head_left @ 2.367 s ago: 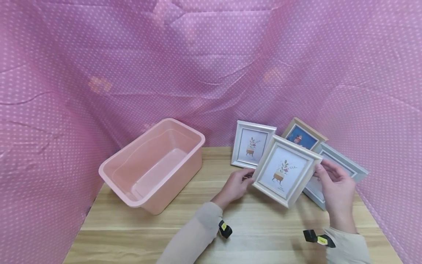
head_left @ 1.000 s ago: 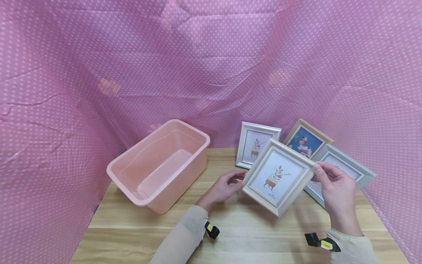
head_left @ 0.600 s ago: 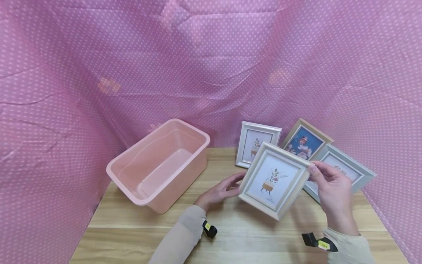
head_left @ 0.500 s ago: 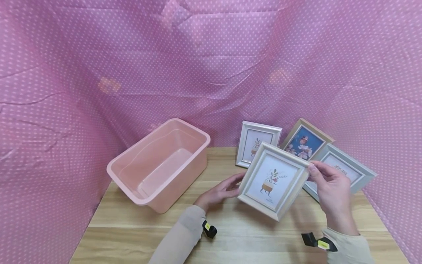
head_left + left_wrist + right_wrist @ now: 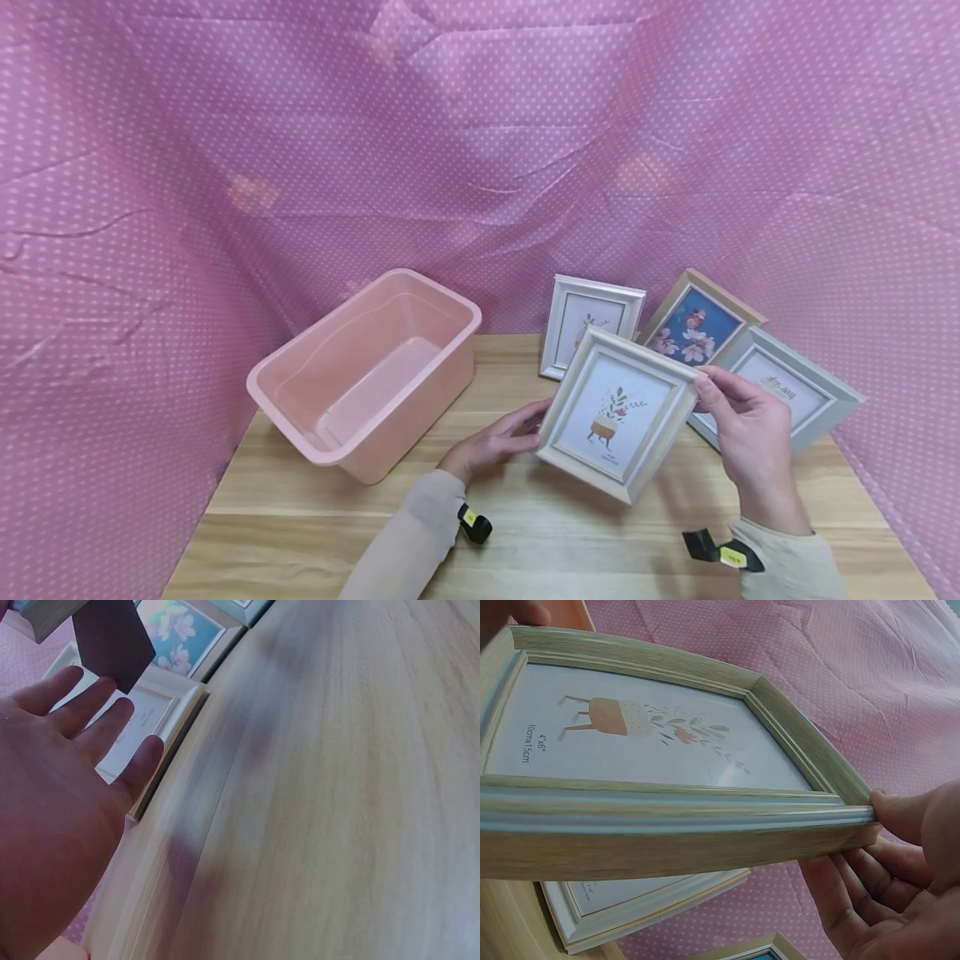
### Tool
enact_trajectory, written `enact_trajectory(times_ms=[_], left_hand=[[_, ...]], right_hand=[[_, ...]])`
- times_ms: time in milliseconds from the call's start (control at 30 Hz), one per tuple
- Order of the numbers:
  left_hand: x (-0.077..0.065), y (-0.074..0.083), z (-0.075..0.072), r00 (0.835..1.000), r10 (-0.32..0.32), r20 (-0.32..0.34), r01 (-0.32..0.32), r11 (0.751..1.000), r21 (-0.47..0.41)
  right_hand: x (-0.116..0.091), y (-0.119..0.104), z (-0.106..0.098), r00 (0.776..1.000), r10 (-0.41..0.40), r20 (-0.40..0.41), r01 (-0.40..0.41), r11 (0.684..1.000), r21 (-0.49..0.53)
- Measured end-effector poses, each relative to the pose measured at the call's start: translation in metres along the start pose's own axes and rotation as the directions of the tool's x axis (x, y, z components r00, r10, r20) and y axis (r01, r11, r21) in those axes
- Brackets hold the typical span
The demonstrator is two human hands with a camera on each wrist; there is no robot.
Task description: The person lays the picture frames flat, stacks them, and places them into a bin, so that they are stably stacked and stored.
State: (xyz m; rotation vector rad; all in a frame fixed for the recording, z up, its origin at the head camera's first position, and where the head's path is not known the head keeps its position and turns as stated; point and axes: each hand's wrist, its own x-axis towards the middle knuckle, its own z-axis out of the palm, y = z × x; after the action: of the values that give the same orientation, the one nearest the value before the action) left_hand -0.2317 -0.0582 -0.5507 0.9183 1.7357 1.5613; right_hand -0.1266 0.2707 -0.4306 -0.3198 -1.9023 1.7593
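Note:
A light wood-coloured picture frame [image 5: 615,417] with a plant print hangs tilted above the table, its face up toward the head view. My right hand [image 5: 753,437] pinches its upper right corner, thumb [image 5: 904,816] on the front edge and fingers beneath. At the left edge is my left hand [image 5: 498,442], its thumb at the frame's side. The left wrist view shows the left fingers [image 5: 105,724] spread and fairly straight behind it, near the dark stand leg [image 5: 112,645] on its back. Behind stands a white picture frame [image 5: 553,333], partly covered by the held one.
A tan picture frame with a blue flower picture [image 5: 693,329] and a grey-green frame [image 5: 832,404] lean at the right. A pink plastic bin [image 5: 405,425] stands at the left on the wooden table [image 5: 570,550]. Pink dotted cloth [image 5: 480,167] surrounds the table.
The held frame has shifted left and slightly down in the head view, both hands moving with it. More of the blue flower picture shows. The bin has stayed put.

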Motion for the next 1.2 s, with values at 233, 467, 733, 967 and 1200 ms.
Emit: enact_trajectory(times_ms=[233,467,733,967,1200], left_hand=[[-0.0030,0.0005,0.0013,1.000,-0.001,-0.021,0.001,1.000,-0.010],[-0.0035,0.0025,0.0031,1.000,0.010,-0.025,-0.011,0.999,-0.034],[-0.0046,0.0035,0.0042,0.999,0.012,-0.029,-0.013,0.999,-0.047],[-0.0064,0.0034,0.0046,0.999,-0.003,-0.038,0.000,0.998,-0.062],[-0.0068,0.0017,0.0046,0.999,-0.011,-0.038,0.009,0.999,-0.049]], right_hand=[[0.0003,0.0011,0.0003,1.000,0.011,0.006,-0.011,1.000,0.006],[-0.0004,0.0022,-0.0002,1.000,0.020,0.010,-0.020,0.999,0.036],[-0.0016,0.0016,0.0009,1.000,0.006,0.010,-0.007,0.996,0.089],[-0.0009,0.0019,0.0017,1.000,-0.004,0.012,0.002,0.993,0.119],[-0.0012,0.0018,0.0016,1.000,0.000,0.014,-0.002,0.993,0.121]])
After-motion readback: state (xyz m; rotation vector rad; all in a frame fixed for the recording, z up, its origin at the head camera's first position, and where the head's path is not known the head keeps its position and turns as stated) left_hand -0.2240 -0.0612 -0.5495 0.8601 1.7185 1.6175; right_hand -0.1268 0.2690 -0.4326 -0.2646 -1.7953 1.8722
